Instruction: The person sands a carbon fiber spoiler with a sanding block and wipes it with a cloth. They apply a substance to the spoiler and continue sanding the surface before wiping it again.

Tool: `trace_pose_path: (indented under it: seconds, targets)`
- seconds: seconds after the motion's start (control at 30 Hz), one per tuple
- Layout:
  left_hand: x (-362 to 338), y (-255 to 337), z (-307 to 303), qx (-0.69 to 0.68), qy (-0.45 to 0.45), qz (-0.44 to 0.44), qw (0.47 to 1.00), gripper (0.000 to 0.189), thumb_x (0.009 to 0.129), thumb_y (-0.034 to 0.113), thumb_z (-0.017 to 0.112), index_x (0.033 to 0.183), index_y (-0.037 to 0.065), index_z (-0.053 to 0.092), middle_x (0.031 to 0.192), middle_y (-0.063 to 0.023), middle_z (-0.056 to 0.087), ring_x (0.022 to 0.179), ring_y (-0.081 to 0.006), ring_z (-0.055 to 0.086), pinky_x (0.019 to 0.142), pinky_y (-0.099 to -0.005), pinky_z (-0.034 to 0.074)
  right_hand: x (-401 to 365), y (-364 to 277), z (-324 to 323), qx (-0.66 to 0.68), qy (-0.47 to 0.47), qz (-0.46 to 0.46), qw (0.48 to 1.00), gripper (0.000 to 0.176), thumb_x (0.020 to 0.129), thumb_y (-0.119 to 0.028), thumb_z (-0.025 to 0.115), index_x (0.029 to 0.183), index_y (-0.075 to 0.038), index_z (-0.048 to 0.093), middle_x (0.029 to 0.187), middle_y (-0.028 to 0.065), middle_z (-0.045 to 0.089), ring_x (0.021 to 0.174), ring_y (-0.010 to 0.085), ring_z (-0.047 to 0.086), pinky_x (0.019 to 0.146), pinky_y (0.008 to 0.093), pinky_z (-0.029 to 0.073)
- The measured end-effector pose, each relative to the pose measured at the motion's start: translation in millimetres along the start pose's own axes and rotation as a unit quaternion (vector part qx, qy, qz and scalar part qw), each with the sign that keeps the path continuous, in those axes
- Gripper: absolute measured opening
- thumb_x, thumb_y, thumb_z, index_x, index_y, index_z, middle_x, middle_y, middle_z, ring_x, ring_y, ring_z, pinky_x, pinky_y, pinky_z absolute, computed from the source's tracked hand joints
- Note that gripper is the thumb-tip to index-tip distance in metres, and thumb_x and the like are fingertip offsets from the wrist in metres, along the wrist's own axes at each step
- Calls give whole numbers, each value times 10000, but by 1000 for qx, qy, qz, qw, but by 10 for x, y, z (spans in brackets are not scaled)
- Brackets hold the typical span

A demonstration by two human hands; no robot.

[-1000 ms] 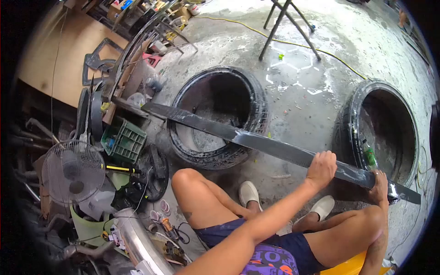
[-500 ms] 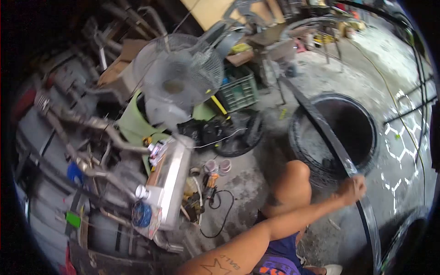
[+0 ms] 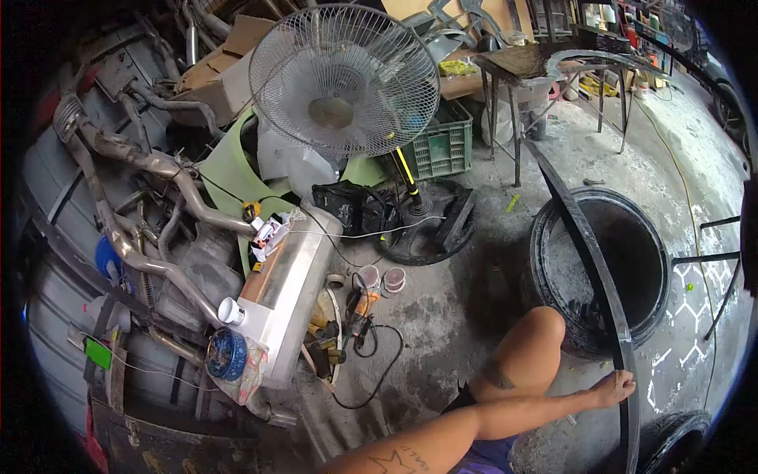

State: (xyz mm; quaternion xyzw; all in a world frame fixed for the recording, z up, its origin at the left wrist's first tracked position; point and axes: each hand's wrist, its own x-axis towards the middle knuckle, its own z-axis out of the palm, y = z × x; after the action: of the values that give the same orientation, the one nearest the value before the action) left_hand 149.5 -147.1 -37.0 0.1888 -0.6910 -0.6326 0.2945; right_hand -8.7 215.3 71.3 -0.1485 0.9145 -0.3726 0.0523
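Grey concrete floor (image 3: pixel 450 332) stretched around you, your left hand (image 3: pixel 616 389) having its grip closed around the long dark strip (image 3: pixel 602 272), which slanted across the open tyre (image 3: pixel 542 265); your right hand was out of sight, its grip impossible to tell. Translucent plastic (image 3: pixel 306 170) filled part of the light green bin (image 3: pixel 223 170). Your standing fan (image 3: pixel 343 87) partly blocked the green crate (image 3: pixel 448 150), beside a black bag (image 3: pixel 355 209); a white cup (image 3: pixel 230 310) sat near the silver muffler (image 3: pixel 304 292).

Pale glare on upper-right floor (image 3: pixel 699 154), dimmer left, curved black edges.
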Motion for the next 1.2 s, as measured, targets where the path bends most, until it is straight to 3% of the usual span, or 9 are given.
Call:
trace_pose_path:
  seconds: [0.17,0.23,0.3,0.7,0.77,0.83,0.9,1.1,1.2]
  targets:
    - [-51,43,216,-36,-1,-76,996,394,951,288,574,725,-22,487,636,-199,560,626,-332,634,582,-449,450,-111,-623,1097,313,-272,104,904,410,897,-130,723,1260,-1,582,1152,173,646,1030,265,635,880,358,559]
    - [-92,-31,239,-16,19,-1,1000,396,964,317,563,767,-19,490,633,-182,557,641,-323,624,604,-446,455,-583,-1215,1714,222,-261,-85,936,393,904,-114,714,1254,4,582,1181,178,629,1046,265,636,871,339,571]
    - [-112,131,152,-39,-9,-141,989,418,984,348,551,788,-16,491,637,-172,547,645,-312,612,625,-442,459,-798,-1457,2028,291,-187,-26,938,419,896,-106,721,1260,37,572,1206,185,614,1043,275,637,859,357,584]
    - [-253,44,-6,-37,-107,-132,985,677,1000,588,430,727,-31,442,601,-176,396,623,-201,452,624,-408,422,-1020,-1241,2250,323,-150,-63,932,444,863,-74,727,1258,73,587,1121,181,647,1001,259,641,783,337,559]
    - [-216,155,-64,-54,-186,-161,968,697,992,610,426,724,-33,453,640,-175,447,647,-239,490,640,-424,420,-1036,-1563,2113,406,-176,130,888,344,894,-30,663,1235,3,640,1169,176,625,1043,263,624,820,346,547]
    - [-201,118,-33,-20,-131,-107,985,607,979,523,532,731,-29,487,723,-177,529,709,-283,553,663,-417,435,-946,-1201,2134,251,-151,-139,946,280,896,-38,656,1174,-7,672,1157,170,623,1054,259,610,836,355,527]
    - [-53,372,-238,62,-1,71,996,406,968,325,615,777,-21,522,825,-139,537,767,-224,569,658,-390,444,-954,-1614,1984,362,-122,41,923,274,872,-145,704,1076,36,675,1062,129,656,963,213,608,794,342,510]
    - [-251,2085,-2021,8,-61,18,998,174,953,160,612,888,1,639,802,-40,639,767,-122,589,722,-293,486,-601,-1719,1697,307,-142,-59,939,226,915,-208,642,1036,-23,688,919,89,714,742,226,640,731,314,497]
    - [-816,2075,-2855,-231,-123,7,965,132,904,74,566,803,22,635,768,-66,629,718,-151,595,672,-291,482,36,-541,2146,386,-81,77,916,541,863,-272,782,1268,-30,518,1012,65,601,880,132,583,766,307,482]
